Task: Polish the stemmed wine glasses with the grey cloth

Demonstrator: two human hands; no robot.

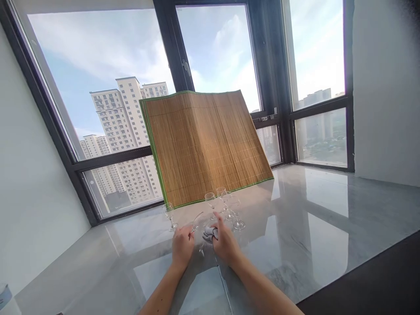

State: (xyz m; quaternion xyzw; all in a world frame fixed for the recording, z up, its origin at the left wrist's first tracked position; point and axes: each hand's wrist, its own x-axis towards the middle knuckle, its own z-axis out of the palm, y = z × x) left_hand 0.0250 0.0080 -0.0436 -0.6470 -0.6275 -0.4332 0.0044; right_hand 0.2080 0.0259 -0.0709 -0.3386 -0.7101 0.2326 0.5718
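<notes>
My left hand is closed, its fingers pinching a tilted, small clear stemmed glass; the see-through outline is faint. In my right hand a bunched grey cloth is gripped, close beside that glass, and the index finger points forward. I cannot make out whether the cloth touches the glass. Just beyond the left hand a stemmed glass stands upright. Several more stemmed glasses stand in a cluster past the right hand, among them a near one and a far one.
A folded bamboo mat with green edging leans against the dark window frame behind the glasses. The glossy grey sill reflects the windows and ends at a dark edge at lower right. A white container is partly visible at lower left.
</notes>
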